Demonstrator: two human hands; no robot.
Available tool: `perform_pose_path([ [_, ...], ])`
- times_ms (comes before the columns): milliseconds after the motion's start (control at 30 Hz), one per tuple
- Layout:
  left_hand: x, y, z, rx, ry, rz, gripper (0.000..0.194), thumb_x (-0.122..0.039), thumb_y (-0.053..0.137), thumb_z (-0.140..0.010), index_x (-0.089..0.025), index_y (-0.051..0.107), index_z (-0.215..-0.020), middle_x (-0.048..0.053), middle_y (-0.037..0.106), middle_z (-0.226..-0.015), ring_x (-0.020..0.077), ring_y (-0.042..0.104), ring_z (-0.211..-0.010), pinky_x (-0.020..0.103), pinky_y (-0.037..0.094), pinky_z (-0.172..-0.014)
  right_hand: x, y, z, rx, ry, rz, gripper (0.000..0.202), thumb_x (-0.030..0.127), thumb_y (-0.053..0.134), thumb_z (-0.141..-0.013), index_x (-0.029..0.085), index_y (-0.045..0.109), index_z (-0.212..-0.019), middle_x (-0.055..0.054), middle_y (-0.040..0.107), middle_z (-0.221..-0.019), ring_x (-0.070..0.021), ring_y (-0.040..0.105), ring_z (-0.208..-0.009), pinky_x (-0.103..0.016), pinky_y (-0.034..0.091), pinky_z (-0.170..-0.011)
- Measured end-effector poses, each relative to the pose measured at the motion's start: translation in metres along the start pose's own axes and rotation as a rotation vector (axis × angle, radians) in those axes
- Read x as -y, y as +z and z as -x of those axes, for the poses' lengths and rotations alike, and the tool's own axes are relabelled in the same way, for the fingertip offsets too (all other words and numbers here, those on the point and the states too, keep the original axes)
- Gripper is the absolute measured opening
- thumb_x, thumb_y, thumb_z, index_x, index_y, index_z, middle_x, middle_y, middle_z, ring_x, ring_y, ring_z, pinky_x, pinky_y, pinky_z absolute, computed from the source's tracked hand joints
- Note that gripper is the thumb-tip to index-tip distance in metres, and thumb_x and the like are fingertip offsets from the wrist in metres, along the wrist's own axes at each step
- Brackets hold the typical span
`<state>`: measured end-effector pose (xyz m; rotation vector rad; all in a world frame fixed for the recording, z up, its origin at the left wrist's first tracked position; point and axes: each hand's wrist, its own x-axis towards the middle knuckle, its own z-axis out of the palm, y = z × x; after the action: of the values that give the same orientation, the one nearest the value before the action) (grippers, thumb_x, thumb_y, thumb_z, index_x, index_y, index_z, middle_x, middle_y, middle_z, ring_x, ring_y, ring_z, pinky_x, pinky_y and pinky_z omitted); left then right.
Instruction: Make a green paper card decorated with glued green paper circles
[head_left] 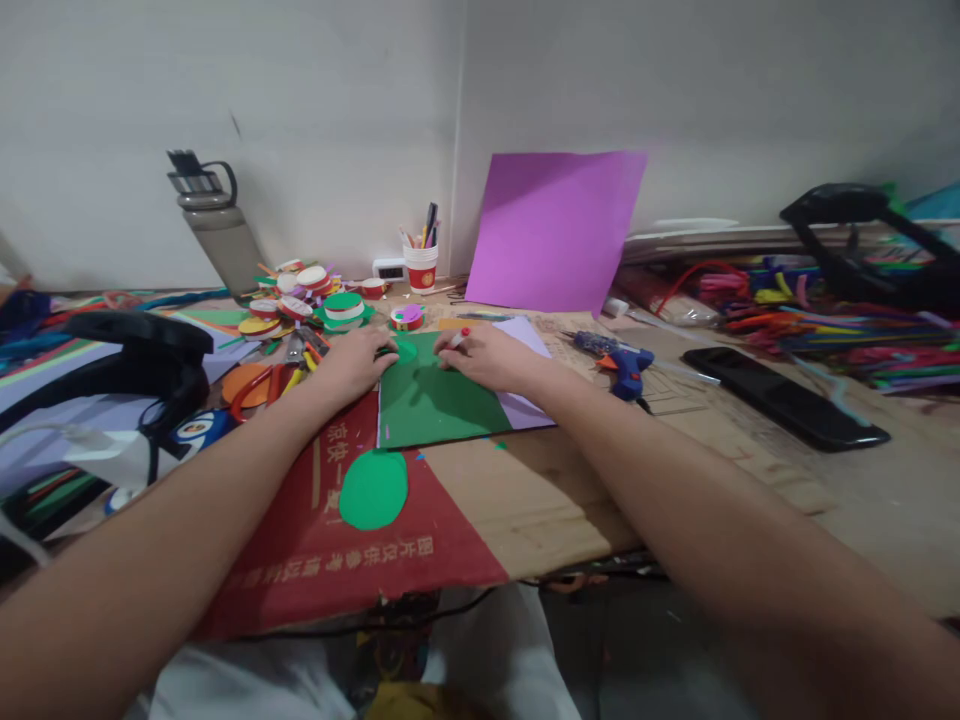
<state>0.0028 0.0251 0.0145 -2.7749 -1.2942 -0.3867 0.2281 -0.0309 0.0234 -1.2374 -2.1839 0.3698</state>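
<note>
A dark green sheet (442, 405) lies in front of me over a pale lilac sheet (525, 405). At its upper left corner is a lighter green paper circle (406, 349). My left hand (364, 360) rests at that corner, fingers partly spread, its fingertips touching the circle's edge. My right hand (487, 358) is closed in a pinch above the green sheet. Between its fingers is a small white, pen-like thing with a red end (465, 331); its tip is hidden. Nearer to me, a second green paper circle (373, 490) lies on red printed cardboard (435, 540).
A blue glue gun (628, 372) and a black phone (784, 398) lie to the right. Red-handled scissors (259, 390) are at left. Behind stand small paper hats (343, 308), a cup of pens (421, 268), a bottle (217, 225) and a leaning purple sheet (555, 230).
</note>
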Motion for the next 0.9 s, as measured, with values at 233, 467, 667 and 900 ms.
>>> perform_pose_path([
  [233,0.002,0.004,0.001,-0.007,-0.059,0.011,0.031,-0.031,0.058,-0.085,-0.013,0.062,-0.109,0.012,0.065,-0.111,0.0255,0.058,-0.105,0.034,0.044,-0.091,0.040,0.017,0.012,0.026,-0.292,-0.203,0.018,0.022,0.052,-0.090,0.021,0.067,-0.099,-0.002,0.071,-0.100,-0.0152,0.062,-0.091,-0.028,0.044,-0.086],
  [467,0.005,0.004,-0.001,0.003,-0.103,0.095,0.036,-0.028,0.064,-0.081,-0.016,0.061,-0.115,0.009,0.065,-0.112,0.0238,0.058,-0.104,0.033,0.043,-0.091,0.088,0.020,0.030,0.469,-0.544,-0.203,0.035,0.033,0.067,-0.083,0.016,0.061,-0.113,-0.011,0.066,-0.111,-0.0202,0.058,-0.102,-0.031,0.044,-0.090],
  [667,0.004,0.007,-0.001,-0.044,-0.111,0.063,0.044,-0.042,0.066,-0.080,-0.013,0.063,-0.113,0.012,0.064,-0.110,0.0284,0.056,-0.106,0.037,0.044,-0.089,0.095,0.017,0.029,0.532,-0.495,-0.148,0.039,0.027,0.070,-0.080,0.017,0.060,-0.116,-0.010,0.062,-0.116,-0.0210,0.055,-0.107,-0.032,0.042,-0.093],
  [900,0.006,0.009,-0.004,-0.021,-0.204,0.172,0.053,-0.041,0.073,-0.073,-0.014,0.060,-0.117,0.010,0.066,-0.104,0.0241,0.061,-0.094,0.032,0.046,-0.081,0.099,0.021,0.032,0.511,-0.429,-0.139,0.037,0.022,0.071,-0.079,0.017,0.060,-0.115,-0.010,0.061,-0.111,-0.0206,0.053,-0.103,-0.033,0.042,-0.091],
])
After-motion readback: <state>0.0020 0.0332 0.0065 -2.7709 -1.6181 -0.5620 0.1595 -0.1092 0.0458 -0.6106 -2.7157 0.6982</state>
